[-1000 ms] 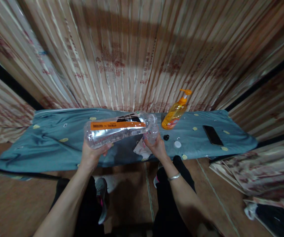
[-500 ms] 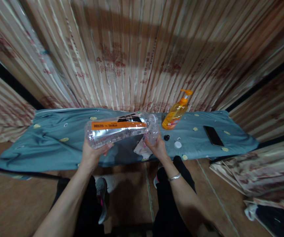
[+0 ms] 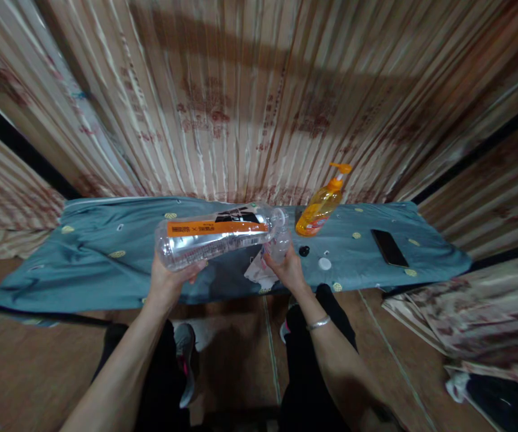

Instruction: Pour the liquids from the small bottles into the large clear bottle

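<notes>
My left hand is wrapped under the base of a large clear plastic bottle with an orange and silver label. That bottle lies almost level, its uncapped mouth pointing right and tipped at the top of a small clear bottle. My right hand grips the small bottle, which stands roughly upright. Whether liquid passes between them I cannot tell. Below and left of my right hand is a crumpled pale cloth or tissue. A black cap and a white cap lie just right of that hand.
A pump bottle of yellow liquid with an orange top stands behind the caps. Farther right lies a dark phone. All rest on a narrow table with a teal cloth. A pleated curtain hangs behind, with dark poles at both sides.
</notes>
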A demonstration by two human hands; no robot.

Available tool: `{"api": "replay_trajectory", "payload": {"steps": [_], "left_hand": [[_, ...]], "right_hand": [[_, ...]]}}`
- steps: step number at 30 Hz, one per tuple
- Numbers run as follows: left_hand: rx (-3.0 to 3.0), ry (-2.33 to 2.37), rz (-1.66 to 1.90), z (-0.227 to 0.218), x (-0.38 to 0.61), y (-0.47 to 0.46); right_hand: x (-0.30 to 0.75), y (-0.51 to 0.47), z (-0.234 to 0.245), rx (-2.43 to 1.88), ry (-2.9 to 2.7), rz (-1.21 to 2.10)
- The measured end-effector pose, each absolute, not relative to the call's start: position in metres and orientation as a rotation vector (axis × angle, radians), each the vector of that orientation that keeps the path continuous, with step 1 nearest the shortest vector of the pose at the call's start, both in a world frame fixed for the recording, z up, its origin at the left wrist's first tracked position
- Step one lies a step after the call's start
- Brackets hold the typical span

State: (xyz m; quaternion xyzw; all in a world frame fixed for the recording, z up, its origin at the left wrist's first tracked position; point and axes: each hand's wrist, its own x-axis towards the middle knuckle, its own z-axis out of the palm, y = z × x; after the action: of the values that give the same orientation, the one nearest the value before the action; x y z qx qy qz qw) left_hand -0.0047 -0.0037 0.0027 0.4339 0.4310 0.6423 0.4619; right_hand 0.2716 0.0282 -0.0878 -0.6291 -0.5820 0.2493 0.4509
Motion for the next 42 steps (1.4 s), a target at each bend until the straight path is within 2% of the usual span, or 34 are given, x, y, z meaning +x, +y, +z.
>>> {"api": "replay_trajectory", "payload": {"steps": [42], "left_hand": [[1.048,1.008,1.606,0.0019,-0.0038,-0.0024]], "right_hand": [[0.2706,0.0289,-0.0883,-1.547,-1.415,0.606]]}}
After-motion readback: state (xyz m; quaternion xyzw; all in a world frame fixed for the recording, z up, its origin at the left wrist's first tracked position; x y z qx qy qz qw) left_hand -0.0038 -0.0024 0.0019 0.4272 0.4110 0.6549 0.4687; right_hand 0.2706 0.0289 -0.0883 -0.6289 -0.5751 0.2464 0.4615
